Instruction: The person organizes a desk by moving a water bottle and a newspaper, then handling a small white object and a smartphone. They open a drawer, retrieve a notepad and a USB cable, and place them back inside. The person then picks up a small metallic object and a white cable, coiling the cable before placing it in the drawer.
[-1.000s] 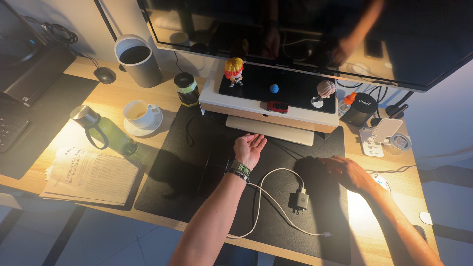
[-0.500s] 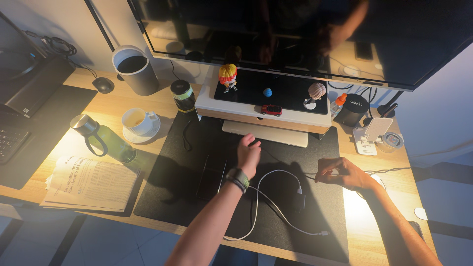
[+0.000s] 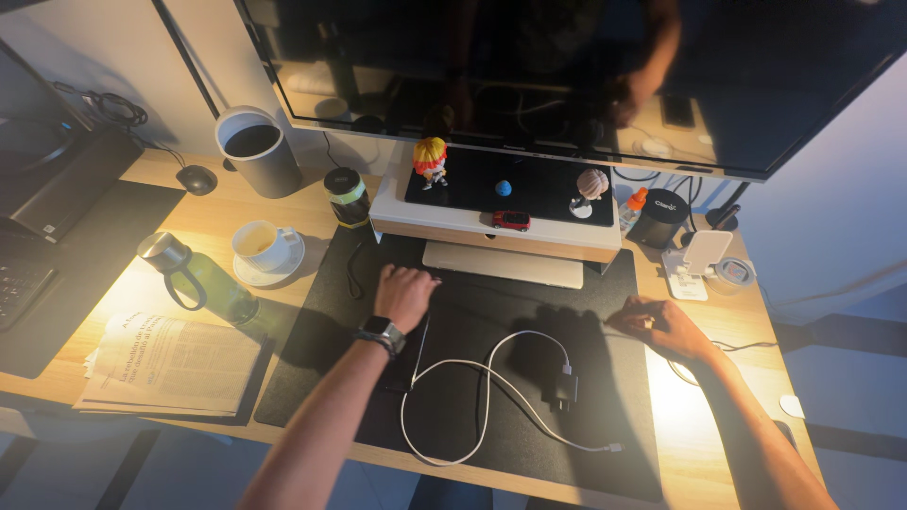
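My left hand [image 3: 404, 293] lies knuckles-up on the black desk mat [image 3: 491, 307], fingers curled under and nothing visible in it; a watch sits on the wrist. Just below it is a dark flat device [image 3: 408, 354]. A white cable [image 3: 472, 370] loops across the mat from beside that wrist to a small black charger [image 3: 561, 387]. My right hand [image 3: 654, 323] is at the mat's right edge with its fingers pinched on a thin dark cable [image 3: 732, 346] that trails off over the wooden desk.
A closed silver laptop [image 3: 505, 263] is tucked under a monitor stand [image 3: 491, 227] holding figurines and a red toy car. On the left are a cup on a saucer [image 3: 260, 247], a green bottle [image 3: 200, 280] and a newspaper [image 3: 170, 364]. A phone stand [image 3: 694, 260] is on the right.
My left hand turned from palm-up to knuckles-up and moved left across the mat. The white cable's loop shifted left. My right hand closed into a pinch and moved slightly toward the stand.
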